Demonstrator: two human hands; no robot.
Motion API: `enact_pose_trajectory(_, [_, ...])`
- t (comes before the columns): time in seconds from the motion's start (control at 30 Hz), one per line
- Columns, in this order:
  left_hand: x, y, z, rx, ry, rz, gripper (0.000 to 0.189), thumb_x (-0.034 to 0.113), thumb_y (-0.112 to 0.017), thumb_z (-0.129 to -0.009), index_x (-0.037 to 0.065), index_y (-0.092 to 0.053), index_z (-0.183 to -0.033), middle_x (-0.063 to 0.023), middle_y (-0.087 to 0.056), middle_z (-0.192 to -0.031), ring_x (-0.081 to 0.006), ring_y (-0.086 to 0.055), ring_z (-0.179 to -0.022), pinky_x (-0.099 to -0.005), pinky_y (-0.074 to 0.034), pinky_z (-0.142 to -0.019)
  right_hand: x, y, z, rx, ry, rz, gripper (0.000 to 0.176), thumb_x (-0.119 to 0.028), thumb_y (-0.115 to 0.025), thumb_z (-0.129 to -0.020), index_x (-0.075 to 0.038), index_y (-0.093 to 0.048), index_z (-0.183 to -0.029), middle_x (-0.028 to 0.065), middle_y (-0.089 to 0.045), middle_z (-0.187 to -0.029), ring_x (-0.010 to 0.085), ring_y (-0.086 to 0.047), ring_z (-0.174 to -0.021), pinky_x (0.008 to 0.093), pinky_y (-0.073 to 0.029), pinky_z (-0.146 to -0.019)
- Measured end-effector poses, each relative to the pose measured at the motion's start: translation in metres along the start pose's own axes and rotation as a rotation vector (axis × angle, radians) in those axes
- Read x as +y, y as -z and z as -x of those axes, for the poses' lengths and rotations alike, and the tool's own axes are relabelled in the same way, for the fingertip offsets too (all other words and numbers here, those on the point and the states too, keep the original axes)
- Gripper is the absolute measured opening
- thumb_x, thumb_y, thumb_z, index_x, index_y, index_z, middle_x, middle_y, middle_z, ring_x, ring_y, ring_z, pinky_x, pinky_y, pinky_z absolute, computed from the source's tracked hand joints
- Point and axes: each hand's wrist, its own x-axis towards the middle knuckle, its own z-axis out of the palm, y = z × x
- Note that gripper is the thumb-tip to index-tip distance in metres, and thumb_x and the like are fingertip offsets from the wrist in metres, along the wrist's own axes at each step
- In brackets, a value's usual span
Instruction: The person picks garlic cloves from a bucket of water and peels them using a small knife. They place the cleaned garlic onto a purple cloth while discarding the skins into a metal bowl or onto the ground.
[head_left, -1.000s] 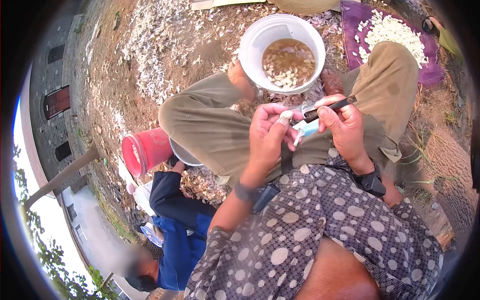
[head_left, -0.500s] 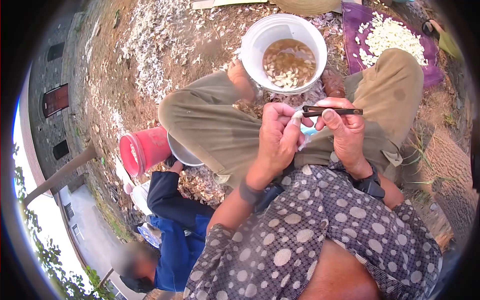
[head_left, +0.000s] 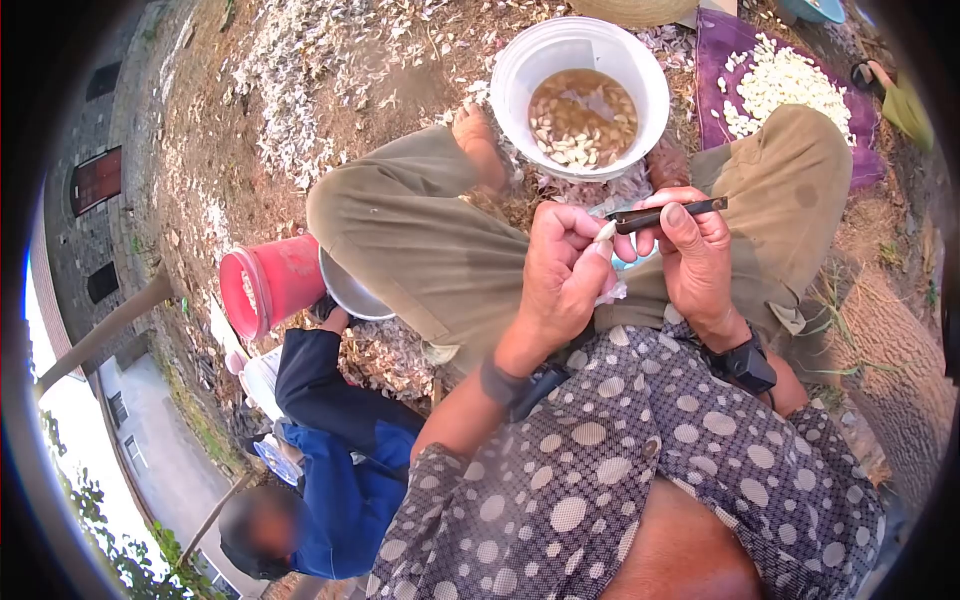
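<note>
My left hand (head_left: pixel 567 272) pinches a pale garlic clove (head_left: pixel 606 231) between thumb and fingertips, over my lap. My right hand (head_left: pixel 697 262) is closed around a dark, narrow tool (head_left: pixel 672 214), like tweezers or a small knife, its left end touching or very near the clove. Just beyond both hands stands a white bucket (head_left: pixel 508 90) with brownish water and cloves in it. Something pale blue and thin, partly hidden, lies under my fingers.
Peeled cloves (head_left: pixel 785 88) are heaped on a purple cloth (head_left: pixel 712 60) at the upper right. Left of my knee are a red bucket (head_left: pixel 290 275) and a metal basin (head_left: pixel 345 290), near a person in a blue jacket (head_left: pixel 335 490). Papery skins (head_left: pixel 285 95) litter the ground.
The tool's parts, slightly apart before, now look closed together, and its left end has tipped lower. The clove shows more between my left fingers. The view has shifted slightly.
</note>
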Motion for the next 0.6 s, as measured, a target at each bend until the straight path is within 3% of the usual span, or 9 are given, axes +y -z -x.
enact_pose_trajectory(0.27, [0.0040,0.0110,-0.0023,-0.048,0.179,0.225,0.016,0.011,-0.054,-0.100,0.008,-0.040,-0.108,-0.0157,-0.064,-0.084,-0.0104,-0.051,-0.050,-0.0214,-0.039,-0.046,-0.0002,-0.0035,-0.0023,-0.019,-0.036,-0.079,0.022,-0.021,-0.061,-0.103,0.001,-0.065,-0.106,0.0113,-0.071,-0.097,0.0123,-0.064,-0.074,0.0276,-0.053,-0.071])
enact_pose_trajectory(0.4, [0.0031,0.0088,-0.0032,-0.041,0.195,0.194,0.018,0.014,-0.055,-0.100,0.008,-0.042,-0.110,-0.0171,-0.065,-0.083,-0.0106,-0.050,-0.049,-0.0213,-0.038,-0.044,-0.0012,-0.0003,-0.0018,-0.027,-0.023,-0.051,0.021,-0.020,-0.062,-0.103,0.001,-0.065,-0.106,0.0119,-0.071,-0.099,0.0125,-0.065,-0.074,0.0274,-0.054,-0.071])
enact_pose_trajectory(0.6, [0.0010,0.0107,-0.0066,0.000,0.194,0.186,0.019,0.014,-0.054,-0.099,0.007,-0.044,-0.114,-0.0171,-0.065,-0.080,-0.0093,-0.048,-0.048,-0.0209,-0.037,-0.044,-0.0019,0.0026,0.0013,-0.093,0.170,0.144,0.020,-0.015,-0.066,-0.100,0.000,-0.065,-0.113,0.0109,-0.068,-0.105,0.0135,-0.066,-0.083,0.0280,-0.055,-0.077])
